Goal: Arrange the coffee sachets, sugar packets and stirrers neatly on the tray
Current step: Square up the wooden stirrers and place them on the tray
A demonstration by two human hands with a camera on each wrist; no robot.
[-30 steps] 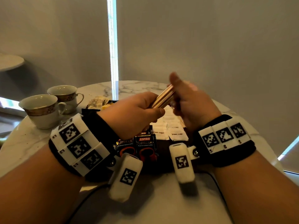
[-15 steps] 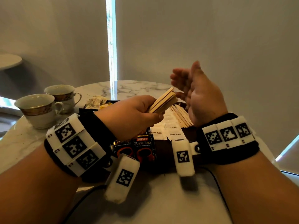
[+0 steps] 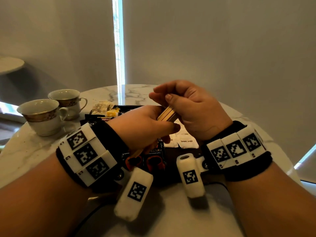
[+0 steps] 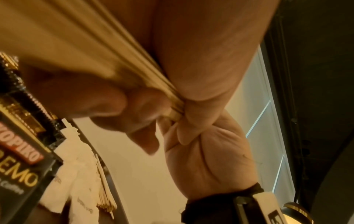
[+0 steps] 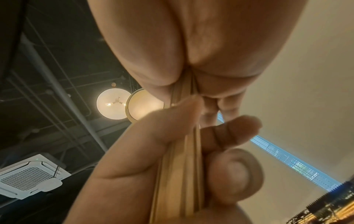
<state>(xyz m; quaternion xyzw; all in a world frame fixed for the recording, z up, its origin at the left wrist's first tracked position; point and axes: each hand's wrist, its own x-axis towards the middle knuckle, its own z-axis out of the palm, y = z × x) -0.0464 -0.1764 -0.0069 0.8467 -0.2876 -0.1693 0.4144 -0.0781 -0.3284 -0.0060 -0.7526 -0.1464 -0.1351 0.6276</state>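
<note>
Above the tray (image 3: 174,152), both grips clamped round stirrers (image 3: 166,114), far ends up-right

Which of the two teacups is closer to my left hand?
The front teacup, nearer the camera, is closer to your left hand; the other cup stands behind it.

The head camera looks forward and down over the table (image 3: 51,144); both wrist cameras sit below it, tilted upward and very close, sharing the bundle of stirrers (image 4: 118,63)
</note>
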